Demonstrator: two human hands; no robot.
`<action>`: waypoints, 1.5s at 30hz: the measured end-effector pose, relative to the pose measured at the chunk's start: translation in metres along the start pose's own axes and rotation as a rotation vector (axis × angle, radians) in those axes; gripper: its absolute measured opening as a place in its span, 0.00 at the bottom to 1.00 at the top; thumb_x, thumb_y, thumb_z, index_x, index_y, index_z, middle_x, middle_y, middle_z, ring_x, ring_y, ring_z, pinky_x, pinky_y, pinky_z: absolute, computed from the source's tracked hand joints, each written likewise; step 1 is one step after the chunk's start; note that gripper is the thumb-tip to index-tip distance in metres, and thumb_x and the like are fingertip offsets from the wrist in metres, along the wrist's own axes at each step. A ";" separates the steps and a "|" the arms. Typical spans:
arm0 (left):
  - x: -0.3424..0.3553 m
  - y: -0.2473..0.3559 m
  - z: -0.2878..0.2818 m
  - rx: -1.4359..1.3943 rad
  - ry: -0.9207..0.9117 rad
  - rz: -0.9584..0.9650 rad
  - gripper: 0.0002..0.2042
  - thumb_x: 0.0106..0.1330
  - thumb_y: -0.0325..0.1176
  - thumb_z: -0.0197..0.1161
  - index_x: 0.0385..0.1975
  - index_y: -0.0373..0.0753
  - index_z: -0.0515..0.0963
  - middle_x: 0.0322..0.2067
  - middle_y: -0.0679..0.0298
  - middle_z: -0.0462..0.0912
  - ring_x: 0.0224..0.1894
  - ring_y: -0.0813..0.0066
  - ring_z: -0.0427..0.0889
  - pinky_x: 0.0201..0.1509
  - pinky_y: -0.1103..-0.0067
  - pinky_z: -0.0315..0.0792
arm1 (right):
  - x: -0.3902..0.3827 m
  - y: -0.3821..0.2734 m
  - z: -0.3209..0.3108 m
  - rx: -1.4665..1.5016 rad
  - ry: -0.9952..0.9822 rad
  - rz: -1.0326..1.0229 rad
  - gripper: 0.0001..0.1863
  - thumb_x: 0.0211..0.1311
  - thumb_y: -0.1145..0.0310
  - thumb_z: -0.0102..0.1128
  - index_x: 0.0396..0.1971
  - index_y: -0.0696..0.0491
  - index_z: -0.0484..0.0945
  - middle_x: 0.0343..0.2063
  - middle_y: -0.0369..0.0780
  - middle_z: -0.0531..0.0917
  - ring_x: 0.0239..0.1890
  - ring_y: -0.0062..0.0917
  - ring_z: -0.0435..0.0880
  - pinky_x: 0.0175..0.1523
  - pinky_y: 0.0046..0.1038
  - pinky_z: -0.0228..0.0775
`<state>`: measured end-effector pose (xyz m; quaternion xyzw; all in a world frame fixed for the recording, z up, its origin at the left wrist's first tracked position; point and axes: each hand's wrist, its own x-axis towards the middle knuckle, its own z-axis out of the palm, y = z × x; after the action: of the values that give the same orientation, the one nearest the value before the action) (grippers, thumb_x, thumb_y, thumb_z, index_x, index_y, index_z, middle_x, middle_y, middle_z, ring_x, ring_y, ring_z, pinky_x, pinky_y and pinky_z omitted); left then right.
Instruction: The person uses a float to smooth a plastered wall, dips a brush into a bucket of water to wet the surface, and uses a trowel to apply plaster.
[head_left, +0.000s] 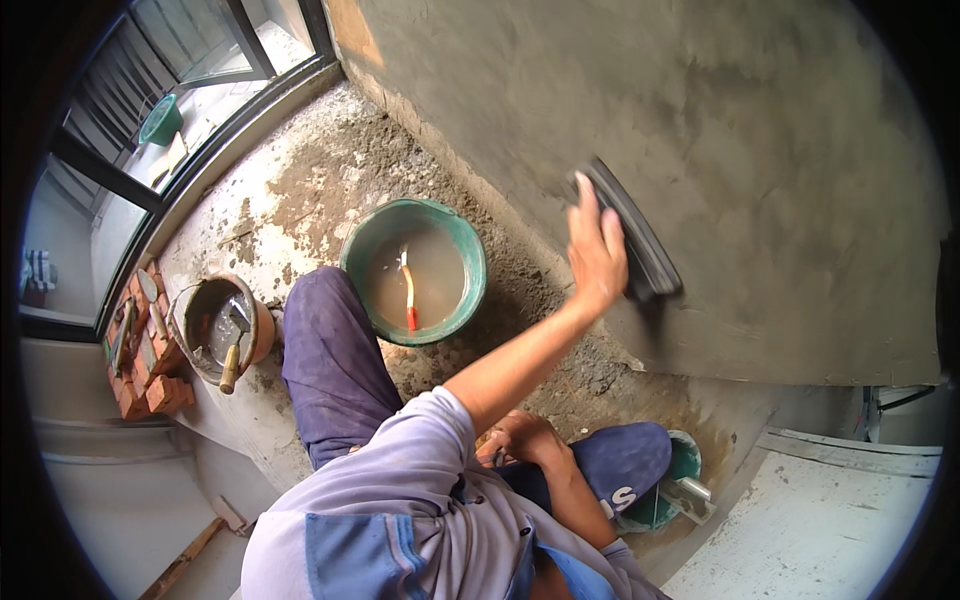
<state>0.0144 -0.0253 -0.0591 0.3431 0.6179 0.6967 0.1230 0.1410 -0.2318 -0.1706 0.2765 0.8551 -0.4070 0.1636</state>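
Note:
My left hand (598, 255) reaches up to the grey plastered wall (770, 180) and is closed on a black plastering float (640, 235) held against it. Its index and middle fingers lie along the float's back; the grip itself is partly hidden. My right hand (525, 438) rests in my lap beside my bent right knee, fingers curled, and what they hold, if anything, is hidden. In front of my knees stands a green basin (478, 285) of murky water. A brush (409, 295) with a yellow and red handle lies in it.
Left of my knee is a mortar bucket (262, 335) with a wooden-handled trowel (232, 360) in it. Red bricks (170, 393) and tools lie farther left. A green bucket (685, 462) stands by my right knee. Mortar crumbs cover the floor along the wall; a window frame (215, 125) edges the left.

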 end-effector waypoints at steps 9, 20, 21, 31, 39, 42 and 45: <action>0.185 -0.038 -0.072 -0.024 0.181 -0.093 0.27 0.75 0.38 0.48 0.70 0.31 0.62 0.51 0.43 0.79 0.51 0.49 0.80 0.62 0.63 0.71 | -0.019 -0.032 -0.015 -0.005 -0.011 0.059 0.23 0.65 0.63 0.52 0.59 0.51 0.76 0.42 0.51 0.83 0.48 0.47 0.82 0.52 0.44 0.75; 0.188 -0.059 -0.068 -0.237 0.160 -0.197 0.27 0.74 0.35 0.48 0.70 0.29 0.61 0.61 0.42 0.72 0.62 0.51 0.74 0.67 0.69 0.66 | -0.033 -0.023 -0.027 -0.029 0.024 0.149 0.24 0.67 0.61 0.52 0.62 0.47 0.74 0.46 0.50 0.82 0.51 0.47 0.81 0.57 0.44 0.73; 0.232 -0.105 -0.106 -0.384 0.201 -0.240 0.27 0.74 0.35 0.48 0.69 0.28 0.60 0.66 0.43 0.68 0.67 0.52 0.70 0.70 0.69 0.64 | -0.031 -0.037 -0.022 -0.018 0.029 0.083 0.22 0.67 0.62 0.52 0.60 0.48 0.75 0.46 0.51 0.82 0.50 0.47 0.81 0.56 0.44 0.73; -0.039 -0.038 0.014 0.058 -0.054 -0.123 0.32 0.76 0.37 0.46 0.76 0.34 0.45 0.53 0.43 0.72 0.54 0.50 0.74 0.64 0.62 0.66 | -0.017 -0.024 -0.022 0.095 -0.123 -0.005 0.22 0.59 0.66 0.59 0.55 0.50 0.77 0.39 0.53 0.84 0.45 0.50 0.83 0.47 0.45 0.76; 0.101 -0.127 -0.050 -0.204 0.073 -0.340 0.29 0.77 0.34 0.43 0.73 0.28 0.49 0.71 0.40 0.56 0.73 0.50 0.61 0.76 0.71 0.56 | -0.034 -0.043 -0.024 0.049 -0.087 0.152 0.23 0.66 0.63 0.55 0.60 0.52 0.75 0.47 0.52 0.82 0.51 0.48 0.81 0.54 0.43 0.73; 0.009 -0.085 -0.014 -0.019 -0.008 -0.014 0.31 0.77 0.34 0.43 0.73 0.24 0.44 0.72 0.39 0.53 0.76 0.48 0.52 0.79 0.67 0.47 | -0.019 -0.036 -0.020 0.124 -0.183 0.110 0.22 0.66 0.62 0.54 0.59 0.51 0.76 0.46 0.50 0.83 0.51 0.45 0.82 0.54 0.41 0.74; -0.072 -0.028 0.017 -0.042 -0.219 -0.370 0.35 0.76 0.40 0.44 0.77 0.39 0.38 0.65 0.36 0.63 0.58 0.45 0.71 0.70 0.62 0.61 | -0.010 0.003 0.004 0.184 -0.283 0.058 0.21 0.67 0.62 0.53 0.58 0.51 0.77 0.44 0.47 0.84 0.49 0.42 0.82 0.53 0.40 0.74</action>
<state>0.0712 -0.0489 -0.1095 0.2948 0.6388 0.6333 0.3225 0.1509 -0.2367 -0.1698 0.2549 0.7742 -0.5135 0.2681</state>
